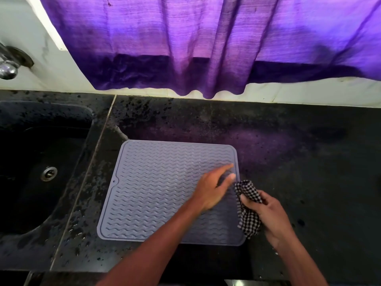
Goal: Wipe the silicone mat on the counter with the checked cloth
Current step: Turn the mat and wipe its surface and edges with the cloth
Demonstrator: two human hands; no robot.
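Head view. I see the grey, wavy-ridged rectangular silicone mat [156, 188] lying flat on the black speckled stone counter [299, 162], with the black sink [41, 162] at its 9 o'clock and the purple curtain [185, 38] at 12. The left hand [212, 191] extends over the mat's 3 o'clock edge, fingers straight, holding nothing. At 4 o'clock the right hand [272, 215] grips the bunched black-and-white checked cloth [248, 213], which overlaps that edge.

Purple curtain [185, 44] hangs above black speckled counter [288, 145]; dark sink [26, 213] left, drain [48, 173] visible; chrome tap [8, 67] on wall
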